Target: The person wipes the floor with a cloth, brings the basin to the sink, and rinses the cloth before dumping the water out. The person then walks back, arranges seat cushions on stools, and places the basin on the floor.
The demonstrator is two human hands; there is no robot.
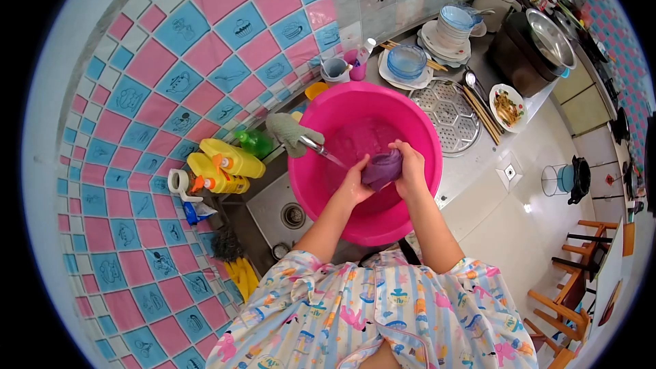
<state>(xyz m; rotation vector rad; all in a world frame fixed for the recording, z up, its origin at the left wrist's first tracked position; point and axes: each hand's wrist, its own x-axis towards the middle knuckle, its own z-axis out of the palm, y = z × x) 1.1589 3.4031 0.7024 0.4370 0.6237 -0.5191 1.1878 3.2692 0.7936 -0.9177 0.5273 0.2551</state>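
Between my two hands is a bunched purple cloth [383,169], held above the inside of a large pink basin [311,195]. My left hand [357,181] grips the cloth's left side with its fingers closed. On the right side, my right hand [408,169] is wrapped round the same cloth. Water runs from a metal faucet [312,143] toward my left hand. A grey-green cloth [287,133] is draped over the faucet's neck. Shallow water seems to lie in the basin's bottom.
The basin rests over a steel sink [270,205] with a drain [293,215]. Yellow bottles [232,157] and a green bottle [255,143] stand left. Stacked bowls [455,24], glass bowls [406,61], a perforated steel rack [447,116], chopsticks [482,117] and a food plate [508,108] occupy the counter.
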